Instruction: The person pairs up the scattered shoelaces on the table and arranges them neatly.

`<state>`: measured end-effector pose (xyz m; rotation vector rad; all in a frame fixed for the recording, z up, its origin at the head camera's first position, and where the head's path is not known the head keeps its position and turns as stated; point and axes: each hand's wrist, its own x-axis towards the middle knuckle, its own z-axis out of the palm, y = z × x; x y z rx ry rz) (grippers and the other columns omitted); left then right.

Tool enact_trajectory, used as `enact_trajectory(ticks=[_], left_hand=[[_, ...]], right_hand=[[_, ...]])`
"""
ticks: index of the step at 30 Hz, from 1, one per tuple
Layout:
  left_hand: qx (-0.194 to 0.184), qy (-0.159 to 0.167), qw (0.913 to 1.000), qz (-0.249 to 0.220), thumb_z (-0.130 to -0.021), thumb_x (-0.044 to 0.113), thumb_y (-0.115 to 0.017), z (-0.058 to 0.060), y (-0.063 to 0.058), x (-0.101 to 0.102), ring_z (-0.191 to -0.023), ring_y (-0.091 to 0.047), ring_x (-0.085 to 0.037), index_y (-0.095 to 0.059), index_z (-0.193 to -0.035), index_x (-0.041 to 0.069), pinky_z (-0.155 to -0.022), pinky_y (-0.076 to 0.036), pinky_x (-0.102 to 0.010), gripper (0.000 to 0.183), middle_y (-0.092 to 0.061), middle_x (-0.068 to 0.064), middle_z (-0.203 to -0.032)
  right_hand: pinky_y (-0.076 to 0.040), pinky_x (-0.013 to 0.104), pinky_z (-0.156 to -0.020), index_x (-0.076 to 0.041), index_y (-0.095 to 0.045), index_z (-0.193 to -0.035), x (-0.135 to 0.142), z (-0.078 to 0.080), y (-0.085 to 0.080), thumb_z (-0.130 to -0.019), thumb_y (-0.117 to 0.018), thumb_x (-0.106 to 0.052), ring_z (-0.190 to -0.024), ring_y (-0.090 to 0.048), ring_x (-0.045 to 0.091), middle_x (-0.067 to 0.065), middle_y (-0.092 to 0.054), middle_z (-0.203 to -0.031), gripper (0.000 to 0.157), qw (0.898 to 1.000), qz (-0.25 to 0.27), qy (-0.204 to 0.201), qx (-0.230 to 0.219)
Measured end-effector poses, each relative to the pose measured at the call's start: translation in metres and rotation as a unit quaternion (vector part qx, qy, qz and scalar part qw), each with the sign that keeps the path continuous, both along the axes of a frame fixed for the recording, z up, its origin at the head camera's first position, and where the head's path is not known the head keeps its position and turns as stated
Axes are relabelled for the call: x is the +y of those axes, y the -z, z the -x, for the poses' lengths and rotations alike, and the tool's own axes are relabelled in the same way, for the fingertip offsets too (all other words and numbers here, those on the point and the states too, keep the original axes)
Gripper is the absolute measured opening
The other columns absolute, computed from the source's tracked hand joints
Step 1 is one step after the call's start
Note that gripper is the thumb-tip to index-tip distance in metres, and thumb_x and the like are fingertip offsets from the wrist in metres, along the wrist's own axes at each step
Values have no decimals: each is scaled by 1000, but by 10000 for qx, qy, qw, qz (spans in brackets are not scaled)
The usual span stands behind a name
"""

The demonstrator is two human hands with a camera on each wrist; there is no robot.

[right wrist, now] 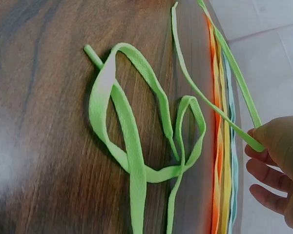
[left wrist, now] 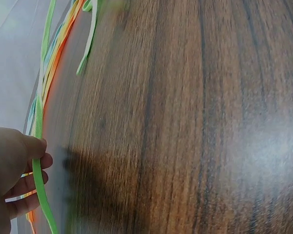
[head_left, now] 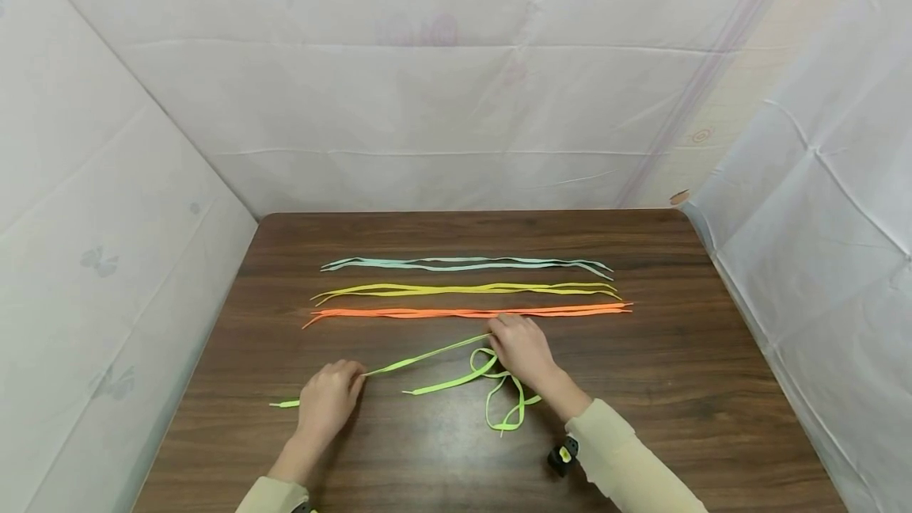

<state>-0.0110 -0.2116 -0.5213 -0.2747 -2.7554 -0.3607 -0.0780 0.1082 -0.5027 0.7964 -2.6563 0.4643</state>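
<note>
A flat lime-green shoelace [head_left: 406, 362] runs taut between the two hands in the head view, slanting up to the right. My left hand [head_left: 328, 398] pinches it between thumb and fingertips, and a short tipped end sticks out left of that hand. In the left wrist view, the lace [left wrist: 37, 122] passes under the thumb. My right hand [head_left: 522, 348] pinches green lace near the orange laces; the right wrist view shows the lace [right wrist: 244, 100] folding back at the fingertips. Below that hand, loose green lace [right wrist: 136, 146] lies in loops on the table, partly hidden by the hand in the head view.
Beyond the hands, orange laces [head_left: 385, 313], yellow laces [head_left: 442, 290] and pale blue laces [head_left: 456, 268] lie in roughly parallel rows across the brown wooden table [head_left: 677, 386]. White sheeting [head_left: 427, 101] hangs behind the table and along both sides.
</note>
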Motion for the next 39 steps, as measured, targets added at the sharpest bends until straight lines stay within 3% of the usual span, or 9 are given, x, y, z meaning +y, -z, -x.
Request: enact_trajectory(ticks=[10, 20, 33, 39], left_hand=[[-110, -157, 9998, -30, -72, 7, -76, 3, -3, -7, -60, -61, -21, -68, -77, 10, -49, -47, -35, 9, -67, -3, -74], [29, -150, 9999, 81, -71, 7, -77, 8, -4, -19, -58, -60, -22, -68, -76, 8, -48, -46, -34, 10, -67, -5, -72], [-154, -262, 9994, 136, -72, 7, -75, 13, -3, -35, -59, -61, -23, -68, -77, 8, -48, -46, -35, 9, -67, -5, -74], [-68, -316, 9994, 145, -73, 7, -75, 15, -2, -40, -61, -61, -25, -69, -77, 7, -50, -48, -38, 8, -67, -6, -73]], right_hand=[[-47, 29, -58, -13, -67, -84, 17, 6, 1, -80, -69, -11, -65, -57, 14, -2, -61, -75, 5, 9999, 103, -27, 100], [-45, 27, -56, -12, -68, -83, 41, 10, -1, -78, -71, -10, -61, -53, 12, -3, -58, -73, 6, 9998, 98, -13, 156], [-44, 29, -54, -10, -68, -85, 78, 12, -10, -79, -70, -9, -63, -55, 16, 0, -60, -74, 7, 9994, -1, 354, 20], [-45, 31, -55, -9, -67, -84, 97, 12, -9, -78, -71, -8, -64, -56, 18, 1, -61, -74, 7, 9985, -79, 535, -21]])
